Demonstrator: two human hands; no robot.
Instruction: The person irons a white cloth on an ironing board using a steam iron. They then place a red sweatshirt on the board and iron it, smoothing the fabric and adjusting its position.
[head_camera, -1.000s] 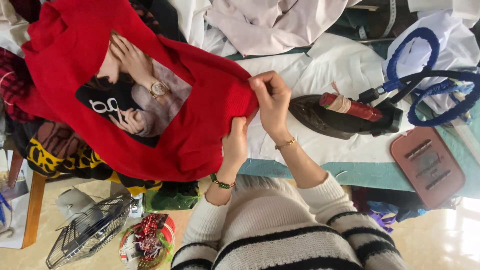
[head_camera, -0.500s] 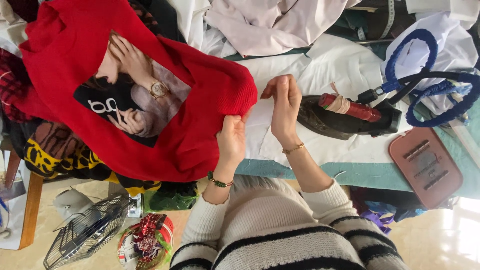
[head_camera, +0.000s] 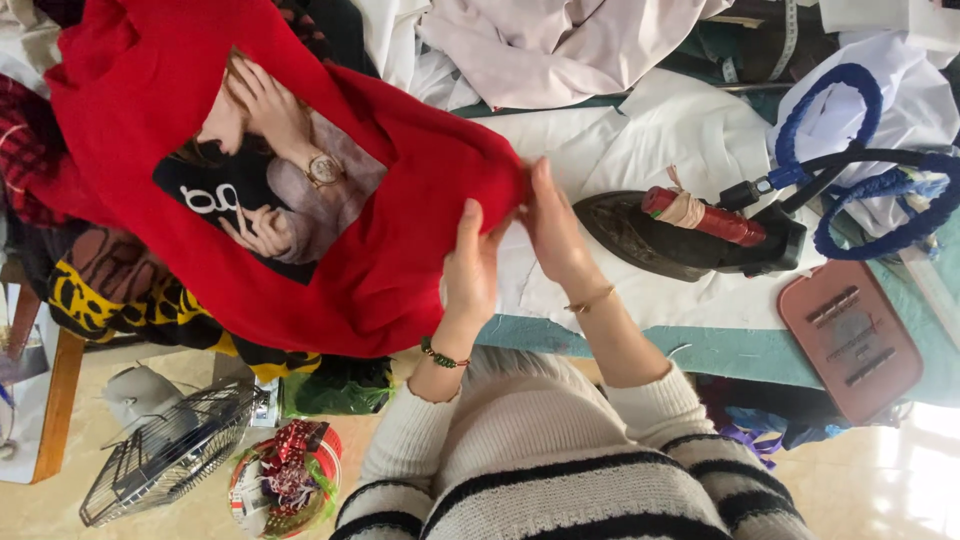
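Right now we have both hands on the edge of the red garment (head_camera: 330, 240), which spreads leftward from our fingers across the white-covered board (head_camera: 640, 150), its long run going from the pinched edge at centre out to the far left, where it drapes over a pile of patterned clothes (head_camera: 110, 290). Our left hand (head_camera: 472, 268) pinches the cloth from the near side, fingers closed on a fold; our right hand (head_camera: 553, 232) meets it just beside, fingertips pressed on the same edge, so neither hand is nearer, both touch. On the garment's middle sits a rectangular printed picture panel (head_camera: 270, 185), dark with pale figures, tilted toward the left. To the right of our hands, near but apart, rests a dark iron (head_camera: 690, 235) with a red handle (head_camera: 700, 215) and a blue-wrapped cord (head_camera: 870, 170). Further right lies a reddish-brown flat pad (head_camera: 850, 340) with metal strips. Below the board's edge stand a wire fan guard (head_camera: 165, 450) and a round basket of trinkets (head_camera: 285, 478).
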